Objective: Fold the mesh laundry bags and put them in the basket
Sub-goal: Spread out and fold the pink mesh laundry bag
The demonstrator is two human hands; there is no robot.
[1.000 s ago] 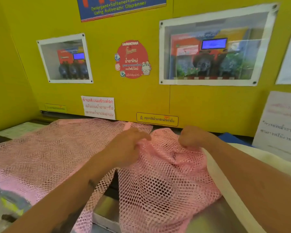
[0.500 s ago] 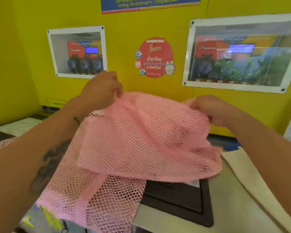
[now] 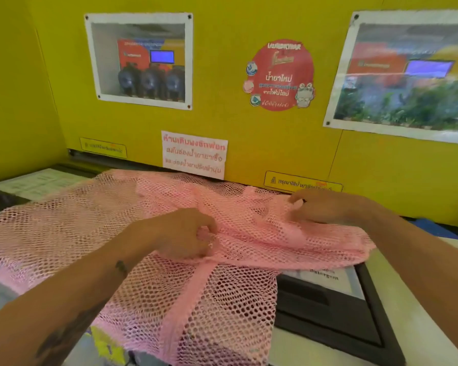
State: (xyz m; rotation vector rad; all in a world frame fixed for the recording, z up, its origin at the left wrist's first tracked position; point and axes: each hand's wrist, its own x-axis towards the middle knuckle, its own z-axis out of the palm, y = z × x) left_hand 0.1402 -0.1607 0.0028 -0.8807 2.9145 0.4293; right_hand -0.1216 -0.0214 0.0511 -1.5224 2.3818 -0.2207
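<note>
Folding was barely begun. Pink mesh bag (image 3: 262, 233) lay heaped on the bench (image 3: 315, 347), its far part against the yellow wall (image 3: 249, 22) and its near part hanging over the front edge. My left hand (image 3: 185, 233) had its grip pinched shut on a bunch of mesh near the middle. My right hand (image 3: 325, 207) pressed down on the far right of the bag; whether its fingers were clamped on the mesh or only resting there I could not tell. More mesh (image 3: 50, 220) spread flat to the left, and I could not say whether it was a second bag. No neat fold showed yet, and no basket was in view, so by my reckoning nearly everything was still left: the folding itself, then the putting away.
</note>
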